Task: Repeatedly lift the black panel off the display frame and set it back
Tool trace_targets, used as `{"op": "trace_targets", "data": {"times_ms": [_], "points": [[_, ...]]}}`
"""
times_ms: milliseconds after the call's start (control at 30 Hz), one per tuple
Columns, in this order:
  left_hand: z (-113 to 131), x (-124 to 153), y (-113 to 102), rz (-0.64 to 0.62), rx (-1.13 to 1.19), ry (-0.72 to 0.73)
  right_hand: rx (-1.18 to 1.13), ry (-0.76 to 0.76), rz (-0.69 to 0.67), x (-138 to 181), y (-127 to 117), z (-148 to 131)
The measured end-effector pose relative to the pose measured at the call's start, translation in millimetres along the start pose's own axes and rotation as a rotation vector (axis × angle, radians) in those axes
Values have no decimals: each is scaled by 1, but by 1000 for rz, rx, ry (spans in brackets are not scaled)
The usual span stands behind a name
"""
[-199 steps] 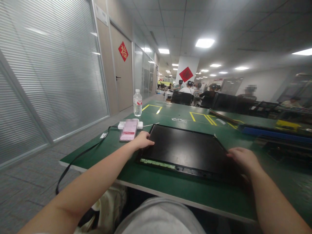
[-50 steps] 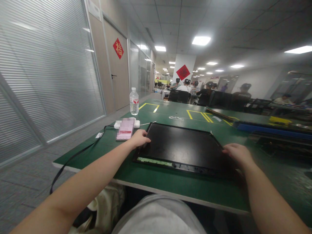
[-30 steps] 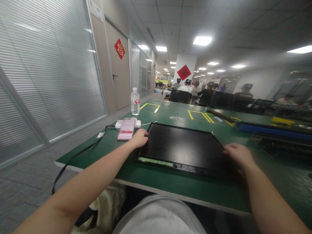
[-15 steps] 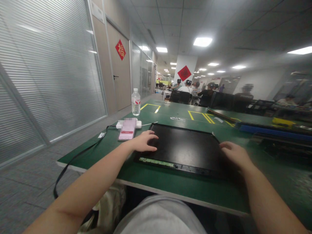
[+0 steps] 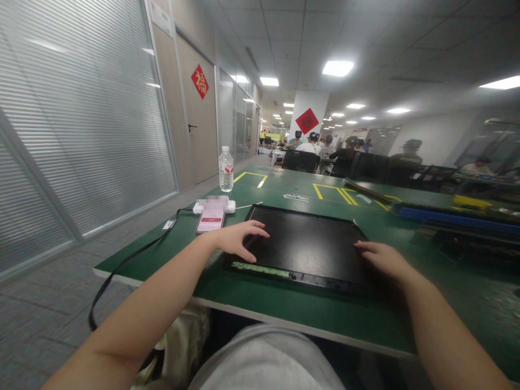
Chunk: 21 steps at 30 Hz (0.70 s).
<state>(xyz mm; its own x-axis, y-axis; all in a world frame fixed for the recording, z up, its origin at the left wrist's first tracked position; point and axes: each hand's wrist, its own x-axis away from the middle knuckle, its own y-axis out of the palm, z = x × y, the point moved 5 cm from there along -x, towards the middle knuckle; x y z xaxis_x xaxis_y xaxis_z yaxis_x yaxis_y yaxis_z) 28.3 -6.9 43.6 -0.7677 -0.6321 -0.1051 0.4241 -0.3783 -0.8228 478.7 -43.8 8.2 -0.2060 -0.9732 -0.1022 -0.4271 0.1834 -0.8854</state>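
In the head view, a flat black display panel (image 5: 309, 244) lies face up on the green bench (image 5: 284, 306), in front of the person. Its surface is dark and smooth, with a soft patch of glare around the middle, and a thin black frame borders it. Along the near edge a narrow green circuit strip (image 5: 260, 269) fills the left part; the rest of that edge is dark.

The left hand (image 5: 238, 239) reaches over the panel's left side, thumb and fingers spread well apart above the screen; whether the tips touch it cannot be told. The right hand (image 5: 384, 260) is at the right edge, fingertips overlapping the border from outside. Its fingers lie close to one another, but whether they grip the edge is unclear. The panel sits between the two hands.
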Motion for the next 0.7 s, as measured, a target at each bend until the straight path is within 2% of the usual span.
{"op": "trace_targets", "data": {"times_ms": [700], "points": [[8,0,0,1,17,93,-13,-15,6,1,-2,-4]]}}
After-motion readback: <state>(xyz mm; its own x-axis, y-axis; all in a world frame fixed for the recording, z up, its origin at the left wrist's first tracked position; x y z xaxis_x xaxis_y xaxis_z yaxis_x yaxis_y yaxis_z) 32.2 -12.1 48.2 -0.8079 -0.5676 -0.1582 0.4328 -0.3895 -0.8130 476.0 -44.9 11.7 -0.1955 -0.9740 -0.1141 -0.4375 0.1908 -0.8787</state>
